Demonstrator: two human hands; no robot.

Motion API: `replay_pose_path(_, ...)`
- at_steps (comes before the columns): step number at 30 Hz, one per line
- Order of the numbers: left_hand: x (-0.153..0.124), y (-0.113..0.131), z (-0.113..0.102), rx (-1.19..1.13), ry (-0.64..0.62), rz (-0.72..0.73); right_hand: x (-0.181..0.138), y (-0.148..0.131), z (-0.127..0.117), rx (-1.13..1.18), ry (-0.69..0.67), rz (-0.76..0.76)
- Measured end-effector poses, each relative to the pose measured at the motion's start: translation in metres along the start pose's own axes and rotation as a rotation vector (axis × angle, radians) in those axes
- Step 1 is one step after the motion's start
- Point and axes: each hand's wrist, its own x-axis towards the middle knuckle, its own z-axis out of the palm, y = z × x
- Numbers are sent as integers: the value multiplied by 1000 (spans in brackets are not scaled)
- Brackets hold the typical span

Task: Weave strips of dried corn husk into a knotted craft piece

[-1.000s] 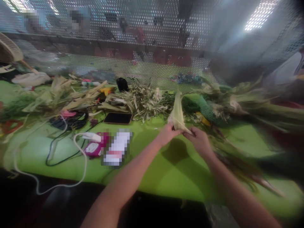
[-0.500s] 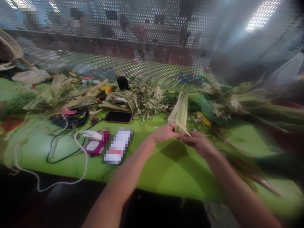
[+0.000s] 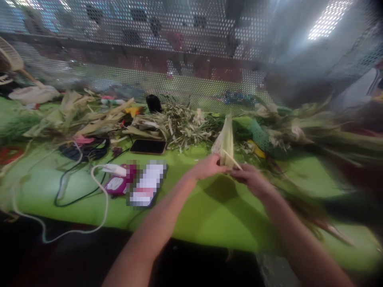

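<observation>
A pale corn husk (image 3: 227,137) stands upright above the green table, its lower end pinched in my left hand (image 3: 209,166). Across the front of the husk slants a thin pale strip (image 3: 231,159). The strip's lower end runs to the fingers of my right hand (image 3: 249,177), which are closed at the base of the husk, close against my left fingertips. Exactly how the strip and husk meet between the fingers is hidden.
Dried husks and cut scraps (image 3: 185,125) lie along the back below a perforated metal panel (image 3: 185,87). Left of my arms are a dark phone (image 3: 148,146), a lit phone (image 3: 149,183), a purple box (image 3: 116,185) and a white cable (image 3: 106,211). A green basket (image 3: 261,135) stands right.
The top of the husk has narrowed and tilted slightly left. Both hands keep their hold in nearly the same place. The view has shifted a little.
</observation>
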Motion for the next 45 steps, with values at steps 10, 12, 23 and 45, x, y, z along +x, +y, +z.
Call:
replay_pose_path(10, 1, 2, 16, 230, 140, -120, 6, 4, -4, -427, 159, -222)
replay_pose_path(12, 1, 3, 20, 296, 152, -105, 7, 7, -3, -478, 191, -229)
replay_pose_path(23, -4, 11, 9, 401, 43, -118, 2, -5, -1, -160, -6, 28)
replay_pose_path(45, 9, -21, 5, -76, 131, -96, 2, -2, -10, -68, 46, -122)
